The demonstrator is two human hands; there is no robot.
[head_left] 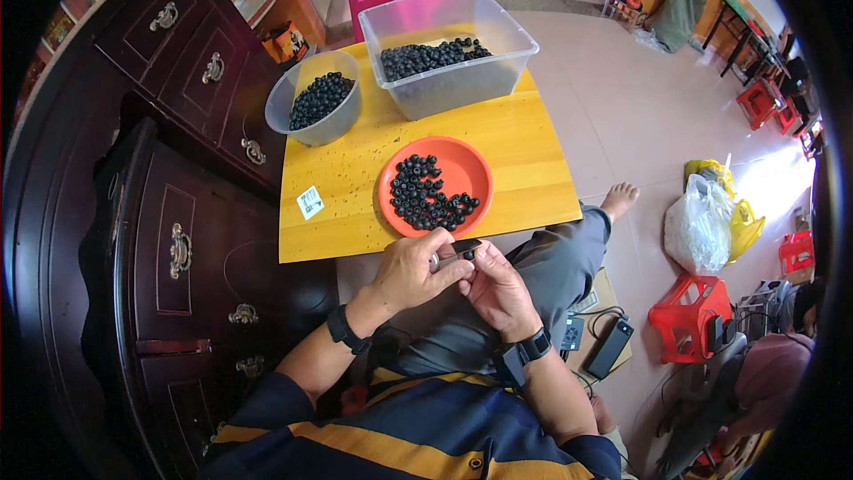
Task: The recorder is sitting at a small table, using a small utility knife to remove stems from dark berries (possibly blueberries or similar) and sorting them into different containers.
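Note:
My two hands meet just in front of an orange-red plate (480, 180) at the table's near edge. Between the fingertips of my right hand (503, 292) sits one small round black bead (469, 255). My left hand (414, 268) is closed on a slim tool (435, 262) with a silvery part; a dark, flat piece reaches toward the bead. The fingers hide most of this tool, so its exact kind does not show. Several black beads with pale-rimmed holes (418, 188) lie on the plate, mostly on its left and near side.
Behind the plate, a round translucent tub (346, 123) and a larger rectangular plastic bin (444, 100) hold more black beads. A white label (310, 203) and dark specks lie on the yellow tabletop (524, 156). Dark drawers (169, 240) stand close on the left; a red stool (689, 316) is at right.

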